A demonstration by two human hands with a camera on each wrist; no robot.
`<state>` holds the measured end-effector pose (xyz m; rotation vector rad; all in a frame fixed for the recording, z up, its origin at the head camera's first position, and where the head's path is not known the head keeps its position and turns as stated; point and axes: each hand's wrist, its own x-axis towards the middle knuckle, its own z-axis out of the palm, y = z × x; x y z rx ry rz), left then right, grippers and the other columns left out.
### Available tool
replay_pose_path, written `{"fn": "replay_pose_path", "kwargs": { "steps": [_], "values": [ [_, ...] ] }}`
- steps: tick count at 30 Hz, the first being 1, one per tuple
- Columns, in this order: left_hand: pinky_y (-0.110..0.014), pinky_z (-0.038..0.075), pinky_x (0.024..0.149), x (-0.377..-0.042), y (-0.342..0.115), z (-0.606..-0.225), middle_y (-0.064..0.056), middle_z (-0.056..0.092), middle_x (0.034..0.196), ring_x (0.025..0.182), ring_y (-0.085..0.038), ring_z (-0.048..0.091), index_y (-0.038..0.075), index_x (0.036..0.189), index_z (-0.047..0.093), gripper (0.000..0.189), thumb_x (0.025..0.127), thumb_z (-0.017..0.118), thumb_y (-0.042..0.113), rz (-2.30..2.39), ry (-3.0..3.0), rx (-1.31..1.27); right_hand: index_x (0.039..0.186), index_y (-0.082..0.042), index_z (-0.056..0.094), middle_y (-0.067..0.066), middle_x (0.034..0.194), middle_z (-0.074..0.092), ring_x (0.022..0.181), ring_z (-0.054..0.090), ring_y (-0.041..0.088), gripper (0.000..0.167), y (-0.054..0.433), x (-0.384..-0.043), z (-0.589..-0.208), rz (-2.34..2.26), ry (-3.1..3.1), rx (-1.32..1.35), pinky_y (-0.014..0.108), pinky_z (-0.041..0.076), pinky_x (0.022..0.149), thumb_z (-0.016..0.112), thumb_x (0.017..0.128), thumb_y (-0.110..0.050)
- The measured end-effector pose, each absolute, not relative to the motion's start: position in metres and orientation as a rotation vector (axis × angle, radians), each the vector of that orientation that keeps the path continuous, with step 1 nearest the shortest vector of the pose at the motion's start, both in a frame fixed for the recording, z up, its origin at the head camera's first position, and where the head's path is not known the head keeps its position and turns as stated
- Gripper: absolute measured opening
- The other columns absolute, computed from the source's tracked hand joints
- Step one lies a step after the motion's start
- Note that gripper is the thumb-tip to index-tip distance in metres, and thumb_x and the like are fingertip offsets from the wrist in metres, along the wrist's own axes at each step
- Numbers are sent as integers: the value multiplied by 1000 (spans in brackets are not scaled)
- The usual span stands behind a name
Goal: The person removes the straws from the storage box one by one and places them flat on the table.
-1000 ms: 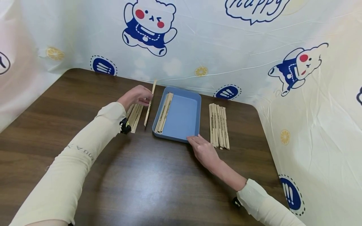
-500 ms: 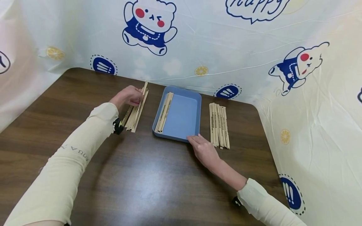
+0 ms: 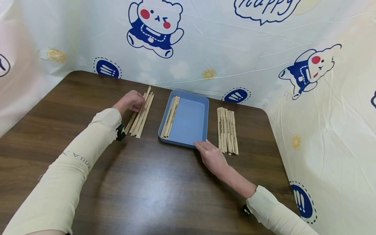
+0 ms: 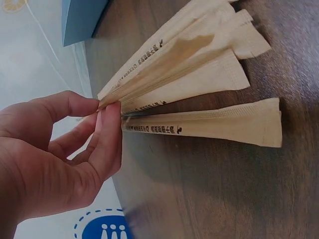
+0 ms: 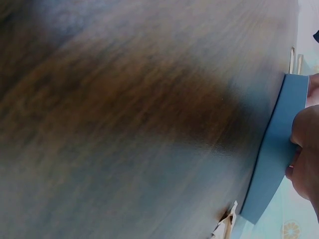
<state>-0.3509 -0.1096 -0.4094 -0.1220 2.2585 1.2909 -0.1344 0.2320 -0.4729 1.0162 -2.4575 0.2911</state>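
Observation:
My left hand (image 3: 131, 100) is over a fanned pile of paper-wrapped chopsticks (image 3: 144, 117) left of the tray. Its thumb and fingers pinch the far part of one wrapped pair (image 4: 172, 62), which lies slanted across the pile in the left wrist view. Printed characters run along the beige sleeves. With thumb and fingers over the rim, my right hand (image 3: 212, 157) grips the blue tray (image 3: 189, 120) at its near right corner. Inside the tray, along its left wall, rest several wrapped chopsticks (image 3: 171, 117).
Right of the tray lies another row of wrapped chopsticks (image 3: 227, 130). All stand on a dark wooden table (image 3: 141, 182). A printed curtain (image 3: 194, 42) hangs close behind the table's far edge and along its sides.
My left hand has moved left from beside the tray, bringing a wrapped pair back over the pile. It then shifts slightly further left. The right hand and tray stay in place.

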Motion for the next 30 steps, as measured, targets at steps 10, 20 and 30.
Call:
{"fn": "replay_pose_path", "kwargs": {
  "steps": [10, 20, 30],
  "values": [
    [-32, 60, 67, -350, -111, -419, -15, 54, 89, 68, -18, 56, -8, 120, 59, 29, 93, 55, 1, 1175, 2444, -45, 116, 4, 70, 16, 113, 71, 106, 68, 27, 33, 232, -133, -474, 282, -2462, 1008, 46, 51, 97, 70, 84, 12],
    [-33, 60, 62, -347, -109, -421, -5, 46, 61, 58, -17, 52, 0, 78, 55, 13, 91, 54, 1, 1059, 2547, 20, 116, 5, 70, 16, 112, 71, 104, 68, 27, 33, 232, -135, -475, 286, -2456, 1009, 47, 52, 95, 70, 84, 12],
    [-34, 60, 60, -345, -107, -417, -2, 44, 54, 54, -18, 54, 11, 61, 44, 32, 89, 53, -1, 1009, 2580, 48, 118, 4, 70, 16, 114, 70, 106, 68, 26, 33, 232, -135, -473, 265, -2477, 1005, 45, 51, 98, 69, 85, 12]
  ]
}}
